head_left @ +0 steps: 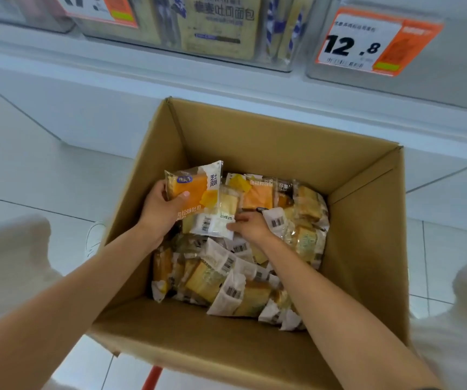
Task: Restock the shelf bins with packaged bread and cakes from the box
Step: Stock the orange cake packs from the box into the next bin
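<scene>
gripping orange packet (191, 184) with left hand (162, 211) | right hand (250, 227) pinching white packet (215, 224) | both arms angled into box (255, 142)

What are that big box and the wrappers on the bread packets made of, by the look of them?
The box: brown cardboard, likely corrugated, matte, with creased fold lines at its corners. Wrappers on the bread packets: thin plastic film, apparently; glossy, crinkled, partly clear so the bread shows through.

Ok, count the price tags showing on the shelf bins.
2. One price tag, reading 12.8, on the upper right bin; a second tag, cut off by the frame, upper left. More may be out of view.
</scene>
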`<state>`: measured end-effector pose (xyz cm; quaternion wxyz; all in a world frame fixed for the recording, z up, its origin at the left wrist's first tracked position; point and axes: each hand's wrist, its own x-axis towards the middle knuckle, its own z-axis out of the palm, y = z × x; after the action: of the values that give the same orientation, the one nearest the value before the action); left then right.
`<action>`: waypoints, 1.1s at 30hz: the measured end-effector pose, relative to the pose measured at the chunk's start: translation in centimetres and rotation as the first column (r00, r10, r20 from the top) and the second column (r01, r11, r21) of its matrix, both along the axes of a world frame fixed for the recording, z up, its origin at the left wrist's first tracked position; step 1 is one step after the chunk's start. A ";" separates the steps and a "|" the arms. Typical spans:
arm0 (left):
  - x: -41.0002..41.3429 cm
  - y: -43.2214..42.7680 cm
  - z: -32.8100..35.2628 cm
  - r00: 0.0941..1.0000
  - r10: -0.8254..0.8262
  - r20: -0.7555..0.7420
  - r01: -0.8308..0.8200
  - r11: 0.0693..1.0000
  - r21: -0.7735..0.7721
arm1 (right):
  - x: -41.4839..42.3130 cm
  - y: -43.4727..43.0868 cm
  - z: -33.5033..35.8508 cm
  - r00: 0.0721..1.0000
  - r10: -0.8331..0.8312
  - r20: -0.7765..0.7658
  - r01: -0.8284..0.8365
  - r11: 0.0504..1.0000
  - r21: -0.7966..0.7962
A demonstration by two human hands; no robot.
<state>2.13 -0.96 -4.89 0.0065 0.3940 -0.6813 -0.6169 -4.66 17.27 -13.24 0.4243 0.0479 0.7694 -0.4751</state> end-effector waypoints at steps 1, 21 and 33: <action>0.1 0.1 0.1 1.000 -0.007 0.005 0.007 1.000 0.002 | 0.1 0.0 0.0 1.000 -0.015 0.020 0.015 1.000 -0.004; -3.2 8.3 5.0 0.972 -0.210 -0.105 0.235 0.880 0.412 | -3.1 6.7 15.4 0.954 -0.208 -0.217 0.182 0.974 -0.134; -4.8 8.0 11.2 0.831 -0.511 -0.218 0.551 0.707 0.443 | -4.9 10.3 20.3 0.847 -0.058 -0.529 0.035 0.998 -0.054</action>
<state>-2.62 7.02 6.32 -0.2439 0.1449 -0.5864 -0.7587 -9.57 27.56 7.01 0.1849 -0.0752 0.8450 -0.4961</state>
